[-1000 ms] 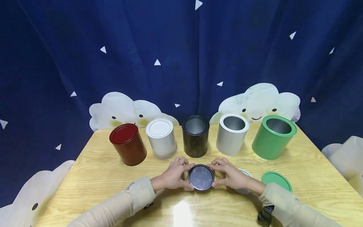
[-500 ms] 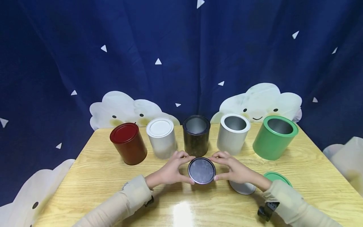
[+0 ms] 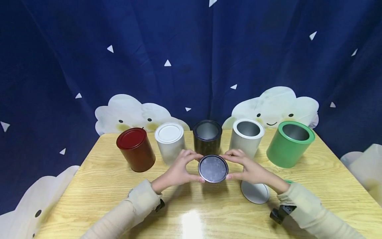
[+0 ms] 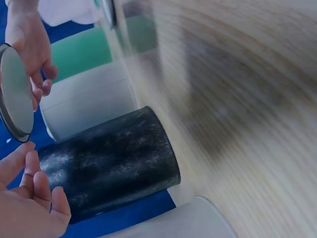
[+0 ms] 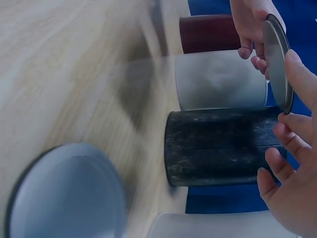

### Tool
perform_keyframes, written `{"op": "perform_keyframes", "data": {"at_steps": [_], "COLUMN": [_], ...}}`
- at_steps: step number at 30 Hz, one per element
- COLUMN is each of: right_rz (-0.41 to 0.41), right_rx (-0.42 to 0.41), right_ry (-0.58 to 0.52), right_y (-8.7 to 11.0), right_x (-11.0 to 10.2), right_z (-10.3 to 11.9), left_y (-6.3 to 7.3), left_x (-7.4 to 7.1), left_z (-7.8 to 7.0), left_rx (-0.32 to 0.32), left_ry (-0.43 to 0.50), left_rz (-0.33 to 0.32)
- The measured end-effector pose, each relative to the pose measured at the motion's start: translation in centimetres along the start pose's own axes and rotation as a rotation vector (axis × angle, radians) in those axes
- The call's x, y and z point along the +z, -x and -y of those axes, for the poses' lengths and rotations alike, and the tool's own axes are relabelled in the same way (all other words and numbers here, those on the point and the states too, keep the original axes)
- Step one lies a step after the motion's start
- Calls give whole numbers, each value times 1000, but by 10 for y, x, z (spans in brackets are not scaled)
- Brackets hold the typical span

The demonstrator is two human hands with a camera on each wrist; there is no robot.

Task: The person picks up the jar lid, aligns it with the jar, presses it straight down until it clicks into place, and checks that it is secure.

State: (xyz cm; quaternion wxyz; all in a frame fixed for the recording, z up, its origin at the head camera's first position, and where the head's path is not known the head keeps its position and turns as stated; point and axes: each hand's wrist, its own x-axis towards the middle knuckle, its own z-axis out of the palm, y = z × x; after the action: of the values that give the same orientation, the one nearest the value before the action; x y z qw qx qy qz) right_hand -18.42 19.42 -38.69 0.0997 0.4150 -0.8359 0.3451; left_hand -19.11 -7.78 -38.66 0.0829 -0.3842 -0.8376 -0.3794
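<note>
Navy curtain point(image 3: 191, 36) w/ sm. wht triangles point(image 3: 167, 63) & smiley clouds point(image 3: 274, 106), lt. wood tbl point(image 3: 98, 189), bright glare point(image 3: 192, 225) nr. front

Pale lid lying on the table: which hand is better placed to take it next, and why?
Probably the right hand: the pale lid lies nearer it, while the left hand is farther away, across the black lid. Both hands hold the black lid, so the right would first need to let go.

In 1 second, the left hand point(image 3: 180, 170) and right hand point(image 3: 250, 170) have raised the black lid point(image 3: 213, 168) toward the far black can point(image 3: 207, 145).
</note>
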Motion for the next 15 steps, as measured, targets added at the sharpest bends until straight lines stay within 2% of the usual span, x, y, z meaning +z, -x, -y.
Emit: {"op": "perform_keyframes", "data": {"at_steps": [4,9,15], "right_rz": [-3,1,-3], "right_rx": [-1,-13,-19], "right_ry": [-9,-12,0], "right_y": [-3,-7,-14], "right_x": [-5,-8,-16], "right_z": [1,0,-1], "left_y": [-2,-4,-13], "left_x": [-1,-4,-10], "left_z": [-1,-1,-2], "left_rx": [-1,19,57], "left_ry": [26,30,13], "left_rz": [-47,-60,-81]}}
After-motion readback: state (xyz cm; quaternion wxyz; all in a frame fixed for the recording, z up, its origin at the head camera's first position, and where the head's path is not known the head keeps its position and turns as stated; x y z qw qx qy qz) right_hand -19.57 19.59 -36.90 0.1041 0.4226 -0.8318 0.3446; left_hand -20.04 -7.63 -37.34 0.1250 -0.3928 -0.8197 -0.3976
